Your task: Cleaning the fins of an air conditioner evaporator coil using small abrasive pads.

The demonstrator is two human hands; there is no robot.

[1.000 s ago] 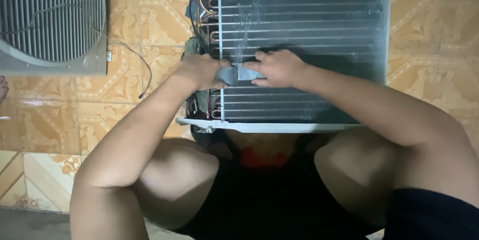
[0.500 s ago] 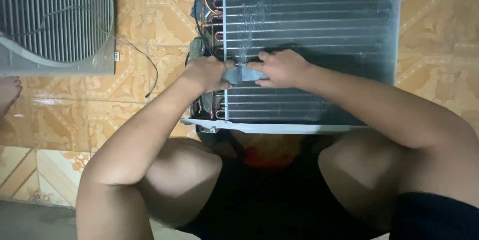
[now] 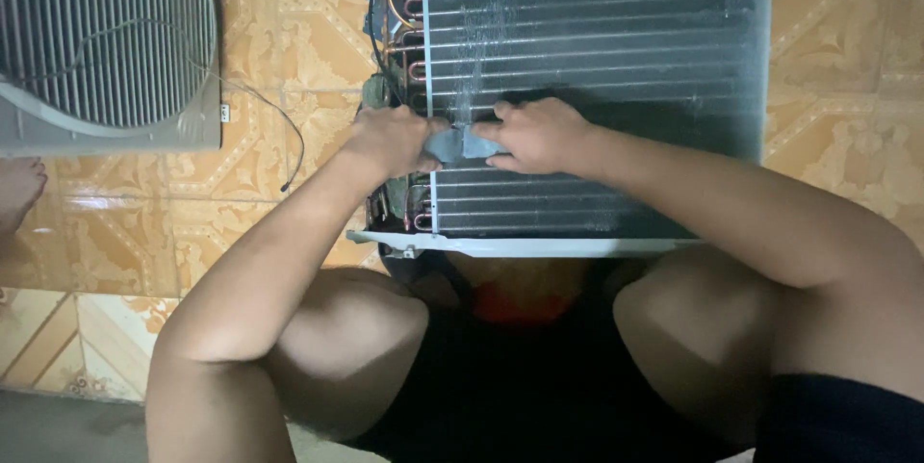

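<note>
Pinching a small grey-blue pad (image 3: 457,142) between them, the left hand (image 3: 390,139) and the right hand (image 3: 539,134) meet on the face of a finned coil unit (image 3: 597,30). Each grip is closed on the pad: the left hand's fingers curl over its left edge, the right hand's thumb and fingers clamp its right edge. The pad lies flat against the fins, roughly midway down the coil and near its left side, just right of the vertical metal end plate.

Above the pad, a pale, lighter streak (image 3: 481,30) runs up the fins toward the top edge. Left of the end plate, copper tube bends (image 3: 404,1) loop in a column, partly hidden behind the left hand. A white tray edge (image 3: 500,245) runs under the coil, just above the person's bent knees.

The unit stands on a patterned orange tiled floor (image 3: 289,39). Well to the left lies a grey grille cover (image 3: 101,39) with round slatted vents, and a thin dark wire (image 3: 279,126) trails beside it. A bare foot (image 3: 19,189) shows at the far left edge.
</note>
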